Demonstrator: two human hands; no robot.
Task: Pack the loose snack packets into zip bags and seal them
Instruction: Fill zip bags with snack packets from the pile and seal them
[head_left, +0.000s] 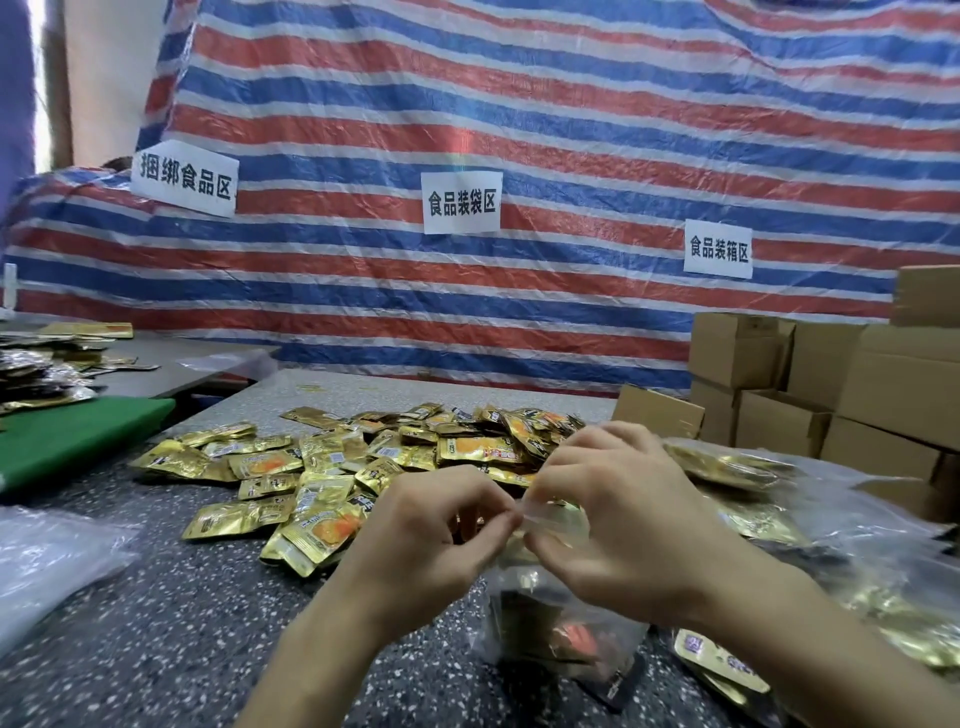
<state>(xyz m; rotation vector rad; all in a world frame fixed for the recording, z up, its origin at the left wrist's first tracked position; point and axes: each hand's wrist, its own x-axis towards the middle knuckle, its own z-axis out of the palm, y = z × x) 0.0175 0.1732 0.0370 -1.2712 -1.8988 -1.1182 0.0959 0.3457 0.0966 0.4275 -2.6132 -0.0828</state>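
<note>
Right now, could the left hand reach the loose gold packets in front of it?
Probably yes: the packet pile lies just beyond the left hand with nothing between. But that hand is pinching the zip bag, so it must let go first.

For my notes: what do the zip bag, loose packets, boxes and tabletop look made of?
The zip bag looks like thin clear plastic film, glossy; its contents show through. The packets are probably foil-plastic laminate, shiny gold with glints. The boxes are brown cardboard, matte, with folded flaps. The tabletop is dark and speckled, stone or a stone-look laminate; cannot tell which.
</note>
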